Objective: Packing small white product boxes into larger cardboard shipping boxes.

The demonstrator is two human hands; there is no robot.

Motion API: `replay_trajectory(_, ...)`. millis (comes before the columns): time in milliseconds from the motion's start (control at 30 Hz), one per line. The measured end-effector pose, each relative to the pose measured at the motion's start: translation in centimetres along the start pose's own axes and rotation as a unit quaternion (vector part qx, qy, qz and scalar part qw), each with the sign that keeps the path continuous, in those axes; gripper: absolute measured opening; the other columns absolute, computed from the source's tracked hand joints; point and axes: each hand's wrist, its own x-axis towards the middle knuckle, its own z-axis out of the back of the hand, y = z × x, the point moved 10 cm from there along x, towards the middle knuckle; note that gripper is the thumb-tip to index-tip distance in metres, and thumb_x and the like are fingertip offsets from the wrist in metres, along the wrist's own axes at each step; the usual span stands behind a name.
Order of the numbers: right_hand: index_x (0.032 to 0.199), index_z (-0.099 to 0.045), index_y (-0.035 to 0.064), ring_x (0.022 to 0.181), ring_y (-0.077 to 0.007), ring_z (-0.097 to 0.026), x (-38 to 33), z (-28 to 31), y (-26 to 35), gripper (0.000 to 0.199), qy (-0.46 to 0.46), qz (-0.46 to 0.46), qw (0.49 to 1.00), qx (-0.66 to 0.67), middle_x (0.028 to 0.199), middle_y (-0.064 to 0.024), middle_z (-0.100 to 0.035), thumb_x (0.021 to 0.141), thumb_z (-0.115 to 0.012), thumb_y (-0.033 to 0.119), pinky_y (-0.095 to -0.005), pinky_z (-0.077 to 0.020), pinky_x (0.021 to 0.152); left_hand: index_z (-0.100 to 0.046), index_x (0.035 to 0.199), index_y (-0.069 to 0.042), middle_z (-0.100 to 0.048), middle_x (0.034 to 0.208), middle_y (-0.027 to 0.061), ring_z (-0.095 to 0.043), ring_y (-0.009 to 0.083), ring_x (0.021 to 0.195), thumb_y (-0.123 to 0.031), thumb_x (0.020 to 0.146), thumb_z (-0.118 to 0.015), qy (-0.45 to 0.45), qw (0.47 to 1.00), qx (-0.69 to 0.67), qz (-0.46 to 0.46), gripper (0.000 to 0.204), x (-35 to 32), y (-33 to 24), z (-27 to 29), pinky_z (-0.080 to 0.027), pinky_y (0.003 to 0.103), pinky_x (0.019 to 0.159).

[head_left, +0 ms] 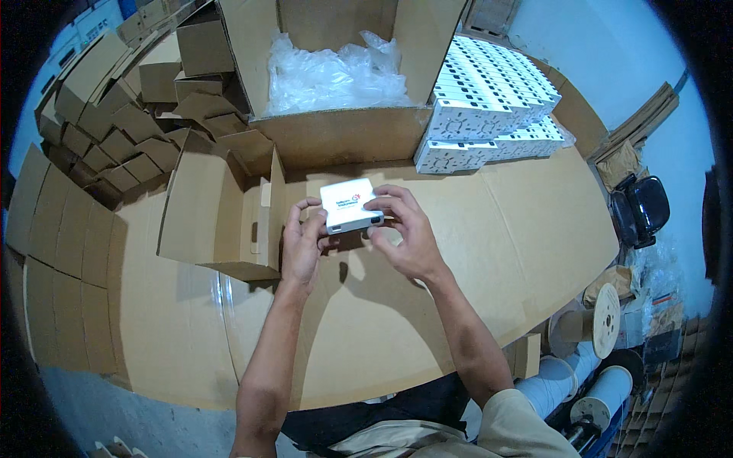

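Observation:
Between my two hands, above the cardboard-covered table [473, 252], is a small white box [341, 197] with red and dark print on top and dark rectangular marks along its near side. My left hand [301, 240] grips its left end, thumb at the near corner. The fingers of my right hand [408, 235] close on its right end. Just left of my left hand stands an open brown carton [200, 200], flaps raised, with a folded cardboard piece inside. Its bottom is partly hidden by its walls.
A large open carton [336, 141] holding clear plastic bags [336, 76] stands at the back. White patterned boxes [473, 114] are stacked to its right. Many brown cartons [114, 145] fill the left side. A black chair [641, 210] and cable spools [607, 320] are beyond the right edge.

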Motion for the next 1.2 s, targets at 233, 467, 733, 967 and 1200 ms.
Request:
replay_trajectory(233, 0.121, -0.051, -0.005, 0.113, -0.0203, -0.063, -0.4, -0.7, -9.5, 0.03, -0.08, -0.138, 0.953, 0.256, 0.125, -0.0164, -0.058, 0.093, -0.062, -0.006, -0.0307, -0.0549, 0.096, -0.047, 0.135, -0.004, -0.066, 0.115, 0.0171, -0.066, 0.0191, 0.104, 0.001, 0.095, -0.062, -0.01, 0.975, 0.131, -0.181, 0.043, 1.9, -1.0, -1.5, -0.057, 0.032, 0.087)
replay_trajectory(467, 0.127, -0.047, -0.0002, 0.113, -0.0243, -0.066, 0.0, 0.5, -10.4, 0.041, -0.122, -0.13, 0.969, 0.173, 0.119, -0.019, -0.064, 0.09, -0.063, -0.008, -0.0351, -0.0558, 0.094, -0.058, 0.129, 0.004, -0.071, 0.117, 0.0168, -0.069, 0.0205, 0.11, 0.001, 0.094, -0.064, -0.037, 0.925, 0.289, -0.243, 0.036, 2.4, -1.6, -2.0, -0.056, 0.034, 0.096)
replay_trajectory(733, 0.129, -0.047, 0.0011, 0.111, -0.0272, -0.068, 0.0, 0.7, -10.9, 0.043, -0.104, -0.131, 0.977, 0.128, 0.118, -0.0208, -0.066, 0.09, -0.063, -0.007, -0.0365, -0.0557, 0.093, -0.058, 0.129, 0.004, -0.071, 0.116, 0.0168, -0.069, 0.0212, 0.109, 0.001, 0.095, -0.063, -0.035, 0.921, 0.308, -0.238, 0.035, 2.0, -1.9, -2.6, -0.056, 0.034, 0.096)
replay_trajectory(967, 0.13, -0.047, -0.0003, 0.112, -0.0292, -0.067, -0.3, 0.9, -10.4, 0.044, -0.093, -0.132, 0.981, 0.104, 0.12, -0.0216, -0.065, 0.089, -0.064, -0.005, -0.0384, -0.055, 0.095, -0.055, 0.131, 0.004, -0.069, 0.117, 0.0194, -0.069, 0.0244, 0.11, 0.001, 0.094, -0.063, -0.035, 0.904, 0.352, -0.239, 0.038, 1.9, -1.7, -2.9, -0.056, 0.036, 0.096)
replay_trajectory(1200, 0.129, -0.05, -0.0014, 0.129, -0.0404, -0.051, -1.9, 2.5, -8.8, 0.054, -0.04, -0.083, 0.978, -0.184, 0.131, -0.0238, -0.057, 0.077, -0.059, -0.005, -0.0494, -0.0412, 0.11, -0.043, 0.142, 0.0, -0.059, 0.129, 0.0197, -0.053, 0.0284, 0.129, -0.012, 0.095, -0.064, -0.078, 0.883, 0.337, -0.316, 0.054, -0.8, -3.9, -3.3, -0.04, 0.041, 0.113)
